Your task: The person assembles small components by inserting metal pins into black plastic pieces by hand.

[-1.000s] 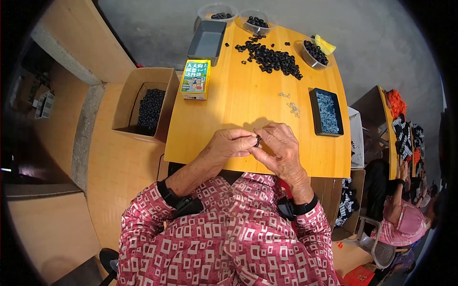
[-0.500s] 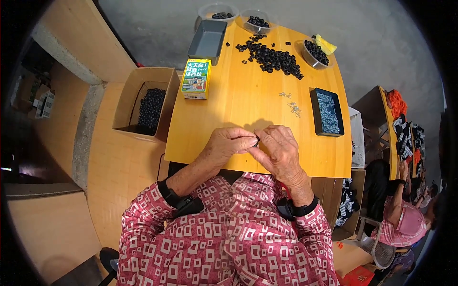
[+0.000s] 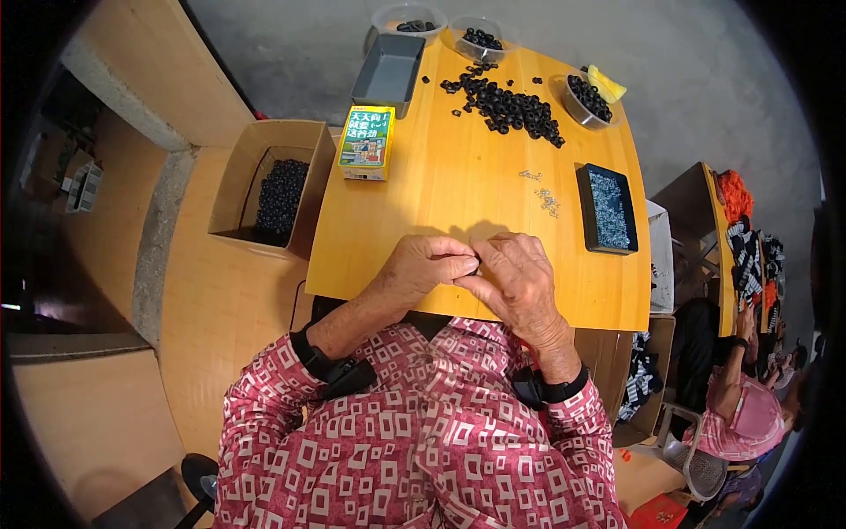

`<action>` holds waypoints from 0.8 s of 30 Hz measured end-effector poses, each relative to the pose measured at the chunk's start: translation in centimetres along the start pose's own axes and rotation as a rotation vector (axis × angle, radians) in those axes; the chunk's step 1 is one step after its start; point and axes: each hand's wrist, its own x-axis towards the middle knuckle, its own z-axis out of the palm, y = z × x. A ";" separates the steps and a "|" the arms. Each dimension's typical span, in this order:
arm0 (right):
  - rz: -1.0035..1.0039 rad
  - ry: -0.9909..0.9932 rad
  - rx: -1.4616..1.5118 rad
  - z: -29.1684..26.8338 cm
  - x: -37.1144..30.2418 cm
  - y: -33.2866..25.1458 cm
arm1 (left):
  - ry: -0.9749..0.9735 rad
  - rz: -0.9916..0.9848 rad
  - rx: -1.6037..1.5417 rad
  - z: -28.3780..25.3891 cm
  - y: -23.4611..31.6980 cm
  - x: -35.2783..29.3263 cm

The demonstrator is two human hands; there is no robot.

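My left hand (image 3: pixel 421 267) and my right hand (image 3: pixel 518 280) meet over the near edge of the yellow wooden table. Between their fingertips they pinch a small black part (image 3: pixel 477 261), mostly covered by the fingers. Farther back on the tabletop lies a loose pile of small black ring-like parts (image 3: pixel 515 110). A scatter of tiny silvery metal pieces (image 3: pixel 547 201) rests ahead of my right hand. To its right a black tray (image 3: pixel 608 210) holds many more such tiny pieces.
A yellow-green carton (image 3: pixel 367 143) and a grey tray (image 3: pixel 388 70) stand at the table's left. Clear bowls (image 3: pixel 480 40) with black parts line the far side; another bowl (image 3: pixel 589 101) has a yellow piece on its rim. A cardboard box (image 3: pixel 269 185) of black parts sits left. A person (image 3: pixel 740 397) works at right.
The hands stay together in almost the same spot, with the fingers shifting slightly around the small black part. The view has moved a little; nothing else visibly differs.
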 end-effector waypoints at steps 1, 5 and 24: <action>0.034 0.001 0.046 -0.1 0.1 0.2 | 0.002 0.001 0.000 0.1 -0.1 0.0; 0.090 0.008 0.133 0.3 -0.3 1.0 | 0.040 -0.024 -0.097 0.6 -0.2 0.0; -0.062 0.060 0.044 0.8 -0.3 0.8 | -0.071 -0.011 0.080 -0.9 -0.4 0.2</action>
